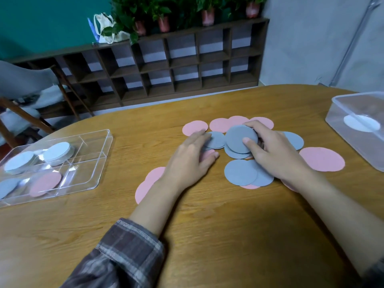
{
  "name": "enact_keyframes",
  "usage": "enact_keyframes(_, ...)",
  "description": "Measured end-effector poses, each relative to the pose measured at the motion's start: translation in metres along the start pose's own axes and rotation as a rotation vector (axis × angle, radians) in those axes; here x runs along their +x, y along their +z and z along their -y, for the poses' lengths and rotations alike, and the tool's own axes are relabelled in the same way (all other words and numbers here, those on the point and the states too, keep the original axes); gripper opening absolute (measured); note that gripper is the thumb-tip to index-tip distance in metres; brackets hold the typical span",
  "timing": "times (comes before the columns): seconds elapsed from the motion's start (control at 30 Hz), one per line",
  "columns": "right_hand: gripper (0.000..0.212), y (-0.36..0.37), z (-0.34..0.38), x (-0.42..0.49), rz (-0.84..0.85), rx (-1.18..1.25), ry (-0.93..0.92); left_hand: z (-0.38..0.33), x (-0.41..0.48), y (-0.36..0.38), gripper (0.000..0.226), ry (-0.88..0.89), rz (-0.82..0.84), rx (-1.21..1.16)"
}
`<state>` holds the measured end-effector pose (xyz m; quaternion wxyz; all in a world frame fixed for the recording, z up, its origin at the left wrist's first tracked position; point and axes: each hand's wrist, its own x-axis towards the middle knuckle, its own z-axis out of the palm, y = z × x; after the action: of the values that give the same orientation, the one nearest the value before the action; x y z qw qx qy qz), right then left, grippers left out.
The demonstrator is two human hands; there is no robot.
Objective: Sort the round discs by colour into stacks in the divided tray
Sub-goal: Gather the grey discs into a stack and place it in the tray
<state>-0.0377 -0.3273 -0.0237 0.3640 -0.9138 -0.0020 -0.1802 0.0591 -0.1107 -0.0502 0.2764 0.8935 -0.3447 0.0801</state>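
Step in hand: gathering greys. Right hand (pixel 276 154) fingers pinch grey stack (pixel 239 136). Left hand (pixel 187 163) fingers flat, released, pressing grey disc (pixel 217 141) just beside. Pink discs (pixel 322 159) lie round fingers on worktop (pixel 207 235). Next, likely: carry stack to divided tray (pixel 104 154), well left of fingers.

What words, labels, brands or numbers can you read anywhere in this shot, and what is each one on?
None: no word, number, brand or sign can be read in this view.
The grey discs, pink discs and divided tray are plain.
The white patch on the clear box shows no writing.
The cloth bag on the shelf shows no legible print.
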Motion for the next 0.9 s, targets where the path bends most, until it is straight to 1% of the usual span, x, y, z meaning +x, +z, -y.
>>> enact_keyframes(0.07, 0.021, 0.003, -0.002, 0.003, -0.007, -0.027, 0.008, 0.0, 0.004, 0.002, 0.063, -0.008, 0.04, 0.012)
enact_keyframes(0.13, 0.023, 0.006, -0.003, 0.003, -0.019, -0.052, 0.001, -0.001, 0.004, 0.001, 0.062, -0.03, 0.049, 0.034)
enact_keyframes(0.27, 0.023, 0.007, -0.003, 0.003, -0.037, -0.062, 0.016, -0.003, -0.002, -0.005, 0.048, -0.035, -0.024, 0.046)
enact_keyframes(0.33, 0.023, 0.007, -0.002, 0.003, -0.037, -0.064, 0.017, -0.005, -0.007, -0.009, 0.042, -0.041, -0.035, 0.071)
enact_keyframes(0.53, 0.023, 0.008, 0.0, 0.002, -0.022, -0.053, 0.01, -0.006, -0.025, -0.021, 0.04, -0.031, -0.053, 0.123)
enact_keyframes(0.67, 0.028, 0.008, 0.003, 0.001, -0.006, -0.048, -0.005, -0.009, -0.037, -0.025, 0.037, 0.002, -0.073, 0.144)
enact_keyframes(0.8, 0.035, 0.011, 0.003, 0.0, -0.012, -0.021, -0.047, -0.007, -0.044, -0.028, 0.038, 0.072, -0.17, 0.134)
enact_keyframes(0.9, 0.037, 0.013, 0.005, -0.001, -0.013, -0.009, -0.05, -0.006, -0.041, -0.03, 0.025, 0.129, -0.292, 0.087)
